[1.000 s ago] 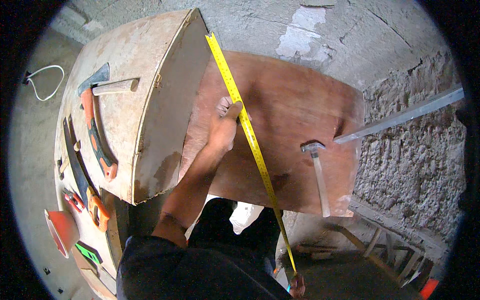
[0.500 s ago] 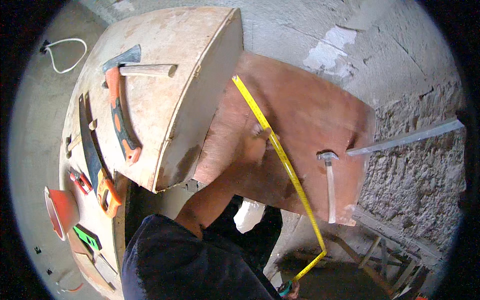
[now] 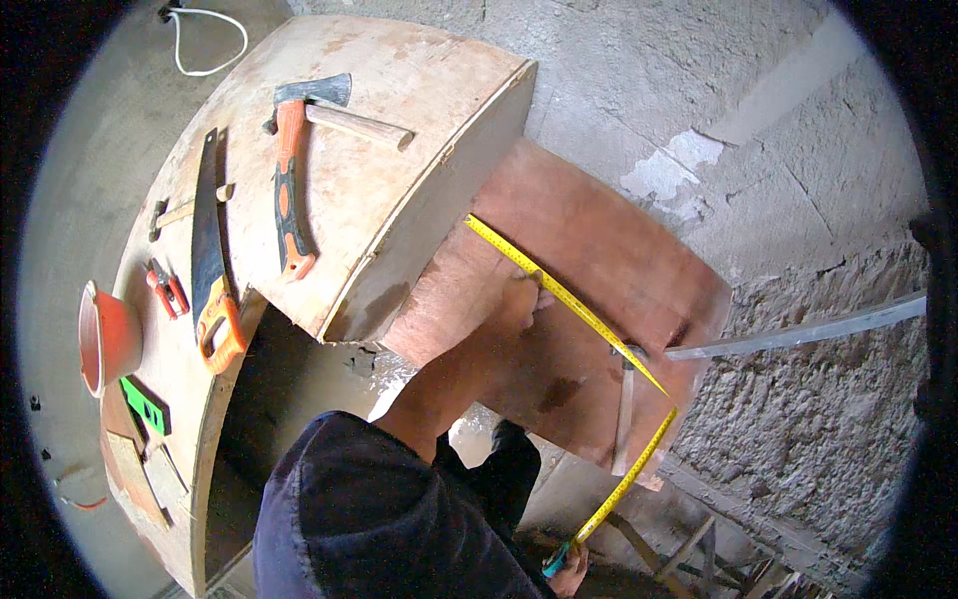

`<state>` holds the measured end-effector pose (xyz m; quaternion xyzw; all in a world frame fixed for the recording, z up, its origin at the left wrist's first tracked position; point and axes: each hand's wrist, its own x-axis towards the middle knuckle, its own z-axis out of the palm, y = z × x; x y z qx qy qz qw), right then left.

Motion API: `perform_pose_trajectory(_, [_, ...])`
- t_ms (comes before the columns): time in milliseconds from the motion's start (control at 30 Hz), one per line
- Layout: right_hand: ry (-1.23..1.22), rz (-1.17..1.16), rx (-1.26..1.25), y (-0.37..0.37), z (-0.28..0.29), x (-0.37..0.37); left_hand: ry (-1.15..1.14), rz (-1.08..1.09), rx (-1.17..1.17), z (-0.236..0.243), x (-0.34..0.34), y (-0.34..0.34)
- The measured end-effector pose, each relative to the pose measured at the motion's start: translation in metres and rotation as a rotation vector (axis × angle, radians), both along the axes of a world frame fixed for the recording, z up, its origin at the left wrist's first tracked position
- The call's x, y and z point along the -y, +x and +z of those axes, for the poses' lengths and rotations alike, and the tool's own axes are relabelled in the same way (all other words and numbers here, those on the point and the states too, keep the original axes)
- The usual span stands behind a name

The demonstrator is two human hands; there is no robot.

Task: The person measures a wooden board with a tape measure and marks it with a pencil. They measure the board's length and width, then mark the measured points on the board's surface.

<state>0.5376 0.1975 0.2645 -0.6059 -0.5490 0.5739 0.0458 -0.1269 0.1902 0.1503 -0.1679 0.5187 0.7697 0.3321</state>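
Observation:
A yellow tape measure blade stretches diagonally over a reddish-brown board. Its free end lies at the left, close to the side of the pale wooden box. My left hand is closed on the blade a short way from that end, above the board. Past the board's right part the blade bends sharply and runs back to its teal case, held in my right hand at the lower edge. A claw hammer rests on the board, its head partly covered by the blade.
On the pale wooden box lie an orange-handled hatchet, a handsaw, a small hammer, red pliers and a green tool. An orange bucket stands there too. A metal bar reaches from the board toward the rough wall.
The view has shifted, so box and tools sit further right. The blade's bend has moved up to the board's right part, and the blade now crosses the hammer's head. Both hands keep their hold.

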Motion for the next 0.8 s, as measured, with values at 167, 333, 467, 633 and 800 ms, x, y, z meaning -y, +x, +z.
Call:
perform_pose_trajectory(167, [0.170,0.288,0.076,-0.023,-0.008,-0.052,-0.039,0.278,0.060,0.008,-0.020,-0.015])
perform_pose_trajectory(333, [0.668,0.802,0.131,-0.049,0.006,-0.097,-0.107,0.248,0.062,-0.002,-0.026,-0.026])
perform_pose_trajectory(467, [0.185,0.490,0.283,-0.077,0.032,-0.120,-0.066,0.238,0.033,-0.018,-0.020,-0.038])
perform_pose_trajectory(633, [0.445,0.984,0.380,-0.092,0.032,-0.141,-0.249,0.205,0.067,-0.021,-0.004,-0.049])
perform_pose_trajectory(800, [0.600,1.073,0.317,-0.093,0.046,-0.138,-0.983,0.093,-0.304,-0.011,0.013,-0.047])
